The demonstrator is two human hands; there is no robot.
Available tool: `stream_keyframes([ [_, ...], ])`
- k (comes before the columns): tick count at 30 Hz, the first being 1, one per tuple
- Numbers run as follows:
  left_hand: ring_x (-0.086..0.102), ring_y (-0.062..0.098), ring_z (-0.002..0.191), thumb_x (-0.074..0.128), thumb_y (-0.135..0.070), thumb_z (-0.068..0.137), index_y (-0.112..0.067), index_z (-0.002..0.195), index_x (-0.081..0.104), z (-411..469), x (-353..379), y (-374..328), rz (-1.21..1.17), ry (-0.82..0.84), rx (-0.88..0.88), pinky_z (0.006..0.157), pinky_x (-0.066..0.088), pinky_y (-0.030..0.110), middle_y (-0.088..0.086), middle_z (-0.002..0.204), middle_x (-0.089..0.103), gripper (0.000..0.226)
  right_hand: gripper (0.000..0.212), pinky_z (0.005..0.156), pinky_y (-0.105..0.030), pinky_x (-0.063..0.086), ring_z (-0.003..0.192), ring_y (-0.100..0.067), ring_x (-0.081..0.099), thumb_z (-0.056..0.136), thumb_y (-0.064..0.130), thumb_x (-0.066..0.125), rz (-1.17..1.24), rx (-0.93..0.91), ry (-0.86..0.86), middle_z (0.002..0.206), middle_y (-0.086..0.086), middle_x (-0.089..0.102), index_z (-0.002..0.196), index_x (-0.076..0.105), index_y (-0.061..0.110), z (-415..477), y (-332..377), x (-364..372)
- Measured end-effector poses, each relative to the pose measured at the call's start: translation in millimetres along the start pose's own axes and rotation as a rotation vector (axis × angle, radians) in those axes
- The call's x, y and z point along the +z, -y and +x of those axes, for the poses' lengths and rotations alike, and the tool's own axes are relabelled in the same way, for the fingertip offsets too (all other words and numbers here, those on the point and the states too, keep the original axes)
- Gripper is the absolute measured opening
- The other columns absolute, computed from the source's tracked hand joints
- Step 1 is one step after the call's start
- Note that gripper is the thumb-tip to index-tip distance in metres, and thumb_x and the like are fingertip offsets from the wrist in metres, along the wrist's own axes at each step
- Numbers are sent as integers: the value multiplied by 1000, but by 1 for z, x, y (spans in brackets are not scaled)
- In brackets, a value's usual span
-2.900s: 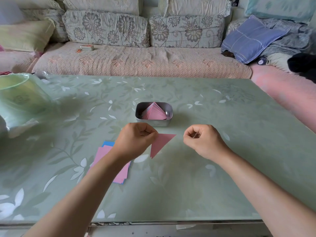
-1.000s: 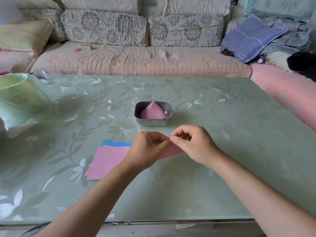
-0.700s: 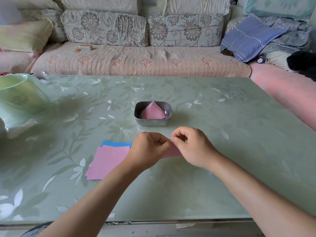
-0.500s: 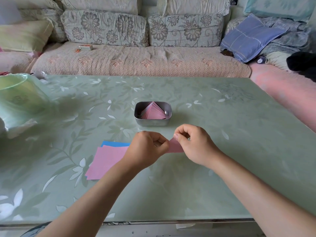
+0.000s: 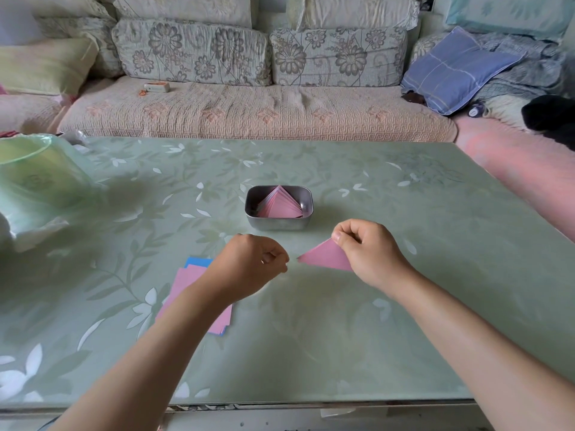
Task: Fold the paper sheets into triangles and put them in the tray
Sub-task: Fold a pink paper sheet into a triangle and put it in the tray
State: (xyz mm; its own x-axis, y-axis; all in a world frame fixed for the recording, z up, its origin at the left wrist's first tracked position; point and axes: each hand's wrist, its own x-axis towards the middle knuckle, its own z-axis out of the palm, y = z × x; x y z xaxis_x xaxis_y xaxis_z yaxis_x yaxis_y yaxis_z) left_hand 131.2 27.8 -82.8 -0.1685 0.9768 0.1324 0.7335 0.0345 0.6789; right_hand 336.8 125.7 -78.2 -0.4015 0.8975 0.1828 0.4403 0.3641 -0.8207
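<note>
A small metal tray [image 5: 278, 224] stands mid-table with several folded pink triangles [image 5: 281, 204] stacked inside. My right hand [image 5: 368, 254] pinches the top corner of a folded pink triangle [image 5: 325, 258], held just above the table in front of the tray. My left hand [image 5: 252, 267] is curled closed beside the triangle's left tip, and nothing shows between its fingers. A stack of flat pink sheets over a blue one [image 5: 186, 278] lies under my left forearm.
A green plastic bag over a container [image 5: 37, 181] sits at the table's left edge. A sofa with cushions runs along the far side. The table's near edge [image 5: 280, 405] is just below my forearms.
My hands were together on the pink paper; now they have parted. The right hand has carried the folded triangle to the right and up, while the left hand has come off it.
</note>
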Motion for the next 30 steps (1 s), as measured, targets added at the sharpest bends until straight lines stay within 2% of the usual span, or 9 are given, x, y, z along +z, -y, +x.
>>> stream_keyframes([
  [3, 62, -13, 67, 65, -21, 88, -27, 83, 75, -2, 8, -9, -78, -92, 34, 59, 41, 4, -25, 77, 72, 13, 27, 56, -13, 37, 55, 0, 45, 96, 16, 59, 5, -21, 59, 57, 19, 54, 70, 62, 25, -5, 1, 8],
  [6, 66, -9, 74, 69, -28, 87, -29, 92, 75, -5, 19, -17, -154, -67, 64, 69, 49, 8, -23, 82, 73, 8, 27, 61, -13, 41, 62, 2, 52, 96, 18, 59, -6, -44, 89, 65, 20, 61, 71, 63, 29, -9, 5, 17],
  [12, 65, -5, 66, 67, -20, 84, -24, 79, 78, -6, 27, -22, -133, -168, 70, 61, 49, 14, -19, 73, 73, 12, 29, 60, -11, 40, 61, 2, 51, 95, 18, 58, -12, -74, 104, 64, 23, 60, 70, 60, 30, -11, 9, 19],
  [18, 63, -4, 63, 67, -19, 86, -22, 78, 78, -3, 10, -14, 1, -38, 63, 51, 40, 7, -13, 71, 73, 13, 28, 54, -11, 34, 54, 0, 46, 97, 18, 57, 30, -18, 7, 54, 23, 52, 71, 60, 27, -4, 3, 12],
  [22, 64, 4, 66, 66, -19, 86, -21, 84, 77, 0, -4, 0, 145, 32, 24, 63, 52, 21, -9, 74, 74, 11, 25, 53, -11, 34, 53, 0, 44, 97, 18, 57, 32, -10, -18, 53, 22, 51, 73, 61, 26, -3, -2, 11],
  [24, 60, -6, 62, 65, -21, 88, -24, 83, 76, 1, -5, 3, 126, -35, 14, 57, 44, 12, -13, 76, 74, 12, 25, 54, -11, 35, 55, -1, 46, 97, 19, 58, 27, -24, 0, 56, 23, 53, 74, 62, 27, -4, -1, 14],
  [26, 60, -14, 65, 67, -31, 89, -30, 86, 74, 3, -3, 1, -2, -81, 39, 58, 40, 6, -21, 78, 72, 7, 23, 57, -11, 37, 57, 0, 48, 97, 19, 59, 37, -41, 22, 59, 23, 55, 75, 63, 28, -6, 1, 18],
  [28, 63, -14, 72, 70, -42, 86, -35, 95, 73, 3, 1, -4, -111, -43, 61, 63, 41, 2, -28, 79, 70, 12, 22, 60, -11, 39, 60, 2, 51, 96, 19, 61, 59, -57, 33, 63, 24, 59, 76, 64, 28, -7, 4, 23],
  [30, 63, -11, 71, 71, -44, 86, -33, 89, 74, 5, 5, -6, -97, -37, 105, 61, 41, 3, -28, 75, 69, 11, 20, 62, -12, 41, 62, 2, 52, 96, 19, 62, 94, -76, 35, 65, 22, 61, 78, 66, 28, -7, 9, 27],
])
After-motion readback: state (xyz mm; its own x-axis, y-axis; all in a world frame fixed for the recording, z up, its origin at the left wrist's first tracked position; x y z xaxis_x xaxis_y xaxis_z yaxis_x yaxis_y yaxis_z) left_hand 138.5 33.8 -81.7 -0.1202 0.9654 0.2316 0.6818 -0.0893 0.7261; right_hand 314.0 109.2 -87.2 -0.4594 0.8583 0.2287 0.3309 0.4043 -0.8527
